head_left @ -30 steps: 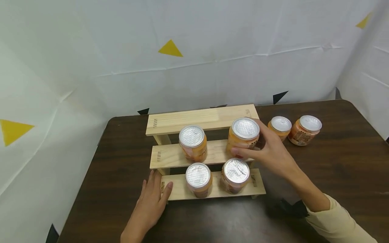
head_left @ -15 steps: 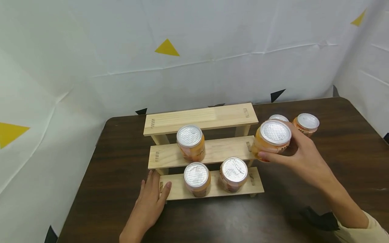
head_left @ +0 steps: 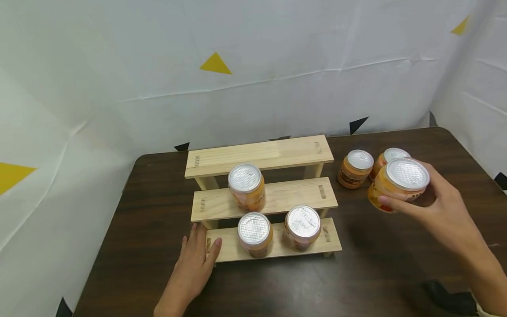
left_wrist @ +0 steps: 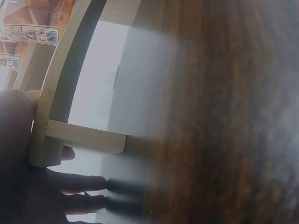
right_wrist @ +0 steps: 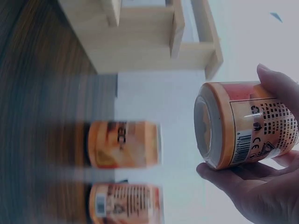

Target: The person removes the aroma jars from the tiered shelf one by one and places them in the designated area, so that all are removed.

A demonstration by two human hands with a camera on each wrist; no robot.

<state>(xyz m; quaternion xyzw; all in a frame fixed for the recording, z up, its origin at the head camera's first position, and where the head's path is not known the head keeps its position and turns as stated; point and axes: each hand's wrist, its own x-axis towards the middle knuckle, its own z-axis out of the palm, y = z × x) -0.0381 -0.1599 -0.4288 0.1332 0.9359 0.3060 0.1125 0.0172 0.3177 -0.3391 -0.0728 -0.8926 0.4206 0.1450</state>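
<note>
On the dark table [head_left: 317, 290], we saw a three-step wooden rack [head_left: 259, 154], one middle jar [head_left: 249, 193] and two lower jars [head_left: 254, 233] standing on it. At the rack's eight o'clock, our left hand [head_left: 194, 259] touched its end; at three o'clock, our right hand [head_left: 447, 213] gripped a silver-lidded jar [head_left: 398, 182], near two table jars [head_left: 355, 171] between two and three o'clock.

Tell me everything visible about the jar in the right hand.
The jar is squat and round, apparently clear plastic, its contents orange. Its lid is silvery and textured; the label carries a barcode and symbols. It is held roughly upright, lid on, above the table and right of the rack. Only the right hand visibly touches it, gripping its sides.
</note>
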